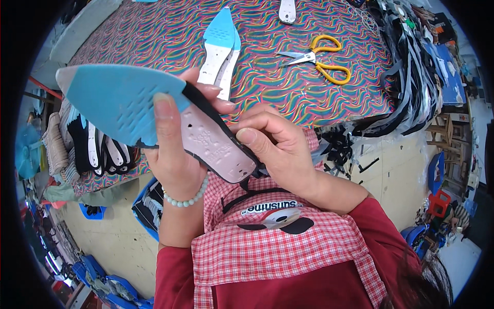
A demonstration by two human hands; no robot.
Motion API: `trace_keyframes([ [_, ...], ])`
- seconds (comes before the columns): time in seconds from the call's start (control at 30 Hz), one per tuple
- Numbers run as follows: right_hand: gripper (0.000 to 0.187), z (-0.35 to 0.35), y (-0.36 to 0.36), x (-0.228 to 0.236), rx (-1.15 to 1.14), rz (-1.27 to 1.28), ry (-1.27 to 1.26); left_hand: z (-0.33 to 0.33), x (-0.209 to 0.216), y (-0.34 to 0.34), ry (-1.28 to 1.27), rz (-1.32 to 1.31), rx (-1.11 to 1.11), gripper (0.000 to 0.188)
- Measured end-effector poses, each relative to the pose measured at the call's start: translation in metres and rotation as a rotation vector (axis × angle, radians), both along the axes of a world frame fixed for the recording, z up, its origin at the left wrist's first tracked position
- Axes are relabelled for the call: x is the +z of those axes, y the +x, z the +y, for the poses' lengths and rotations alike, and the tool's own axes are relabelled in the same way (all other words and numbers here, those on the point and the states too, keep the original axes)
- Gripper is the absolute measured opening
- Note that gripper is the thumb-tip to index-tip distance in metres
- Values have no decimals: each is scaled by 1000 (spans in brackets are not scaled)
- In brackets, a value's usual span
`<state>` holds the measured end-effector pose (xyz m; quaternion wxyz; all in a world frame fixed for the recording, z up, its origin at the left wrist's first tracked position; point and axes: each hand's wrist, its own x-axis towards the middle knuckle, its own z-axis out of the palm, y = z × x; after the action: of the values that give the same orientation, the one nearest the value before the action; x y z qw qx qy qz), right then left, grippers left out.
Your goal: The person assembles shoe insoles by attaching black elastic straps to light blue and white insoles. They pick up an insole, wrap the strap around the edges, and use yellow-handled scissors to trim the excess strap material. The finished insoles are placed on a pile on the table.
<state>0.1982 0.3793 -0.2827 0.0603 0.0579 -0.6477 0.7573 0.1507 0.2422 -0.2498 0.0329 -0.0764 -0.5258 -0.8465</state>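
Observation:
A pointed shoe insole (206, 141), blue at the toe and whitish at the heel, hangs tilted above my lap. My left hand (177, 165) grips it at the middle, thumb on the upper face and fingers behind. A black edging strip (203, 102) runs along the insole's far edge and round the heel. My right hand (285, 149) is closed at that edge near the heel, thumb and forefinger pinching the black strip. Its other fingers are curled. Beyond them, two overlapping blue and white insoles (219, 38) lie on the patterned tablecloth (267, 67).
Yellow-handled scissors (314, 57) lie spread on the table. Another insole (287, 13) sits at the far edge. Black and white strips (411, 87) hang at the right. Black-edged insoles (110, 154) are piled at the left. A blue bin (140, 203) stands below, and black scraps (337, 149) litter the floor.

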Motion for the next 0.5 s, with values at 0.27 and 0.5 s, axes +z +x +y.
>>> trace_keyframes([
  [0.27,13,9,-10,9,14,13,271,13,4,-12,4,-215,-9,43],
  [0.5,18,19,-22,-1,-203,367,666,16,-14,1,-99,-144,-179,21],
])
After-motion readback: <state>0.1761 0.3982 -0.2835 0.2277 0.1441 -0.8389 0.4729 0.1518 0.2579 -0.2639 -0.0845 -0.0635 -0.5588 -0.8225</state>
